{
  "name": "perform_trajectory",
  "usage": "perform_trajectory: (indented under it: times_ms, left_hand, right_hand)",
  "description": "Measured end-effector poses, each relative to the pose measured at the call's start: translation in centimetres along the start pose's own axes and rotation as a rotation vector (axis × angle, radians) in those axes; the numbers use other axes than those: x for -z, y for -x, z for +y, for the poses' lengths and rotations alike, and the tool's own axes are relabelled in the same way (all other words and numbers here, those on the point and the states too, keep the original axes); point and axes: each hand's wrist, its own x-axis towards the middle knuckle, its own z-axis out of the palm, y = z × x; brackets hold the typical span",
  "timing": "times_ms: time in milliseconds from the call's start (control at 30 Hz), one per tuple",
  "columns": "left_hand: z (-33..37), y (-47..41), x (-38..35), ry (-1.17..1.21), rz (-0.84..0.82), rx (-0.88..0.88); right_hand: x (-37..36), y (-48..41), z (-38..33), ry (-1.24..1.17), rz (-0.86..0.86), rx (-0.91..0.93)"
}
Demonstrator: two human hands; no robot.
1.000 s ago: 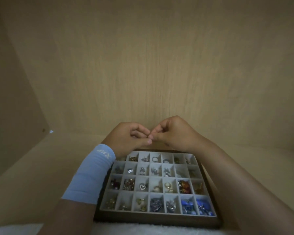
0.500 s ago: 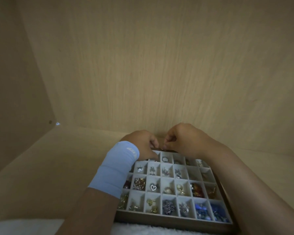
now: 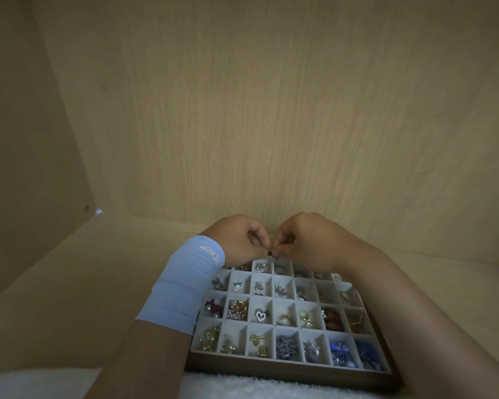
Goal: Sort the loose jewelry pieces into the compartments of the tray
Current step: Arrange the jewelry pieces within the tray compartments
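Tray point(image 3: 285, 367) lay on the shelf point(image 3: 69, 298), a cloth point(image 3: 242, 387) at its 6 o'clock side. Over its 12 o'clock edge met the left hand point(image 3: 236, 240), at 11 o'clock, and the right hand point(image 3: 308, 243), at 1 o'clock, with a jewelry piece point(image 3: 272, 252) between them.

Pale wood-grain back panel point(image 3: 271, 110), grain running vertical, fills most of the view. Left side panel point(image 3: 18, 139), same wood, in shadow, meets it at a corner. Floor board point(image 3: 69, 283), same pale wood, dim. Low on the side panel near the corner: small dark round mark point(image 3: 86, 208). Just beside it, a bright bluish-white speck point(image 3: 99, 211). Along the near edge lies a white fluffy cloth point(image 3: 41, 381), nap visible.
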Motion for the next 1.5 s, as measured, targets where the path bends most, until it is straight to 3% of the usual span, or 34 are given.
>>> perform_trajectory:
  times_ms: [300,533,767,867,1100,1333,1500]
  left_hand:
    - [2.4,0.4,-2.4,-0.347,-0.131,-0.091]
    - [0.5,1.2,0.9,-0.032,0.000,-0.039]
    - [-1.3,2.9,1.7,-0.095,0.097,-0.019]
    - [-0.3,2.9,0.7,-0.113,0.107,-0.053]
    - [3.8,2.2,-2.6,-0.151,-0.041,-0.210]
    - [3.0,4.6,-1.0,-0.205,-0.069,-0.172]
    - [2.3,7.1,-0.8,-0.364,-0.062,-0.163]
  right_hand:
    - [0.7,2.1,2.2,0.047,-0.031,-0.022]
    - [0.8,2.8,3.2,-0.084,-0.021,-0.005]
    - [1.4,2.7,2.3,-0.270,-0.269,-0.007]
    - [2.1,3.2,2.9,-0.263,-0.264,-0.036]
    - [3.0,5.0,5.1,-0.287,-0.321,-0.125]
    - [3.0,5.2,3.5,-0.262,-0.135,0.033]
    - [1.5,5.1,0.5,-0.424,-0.277,0.141]
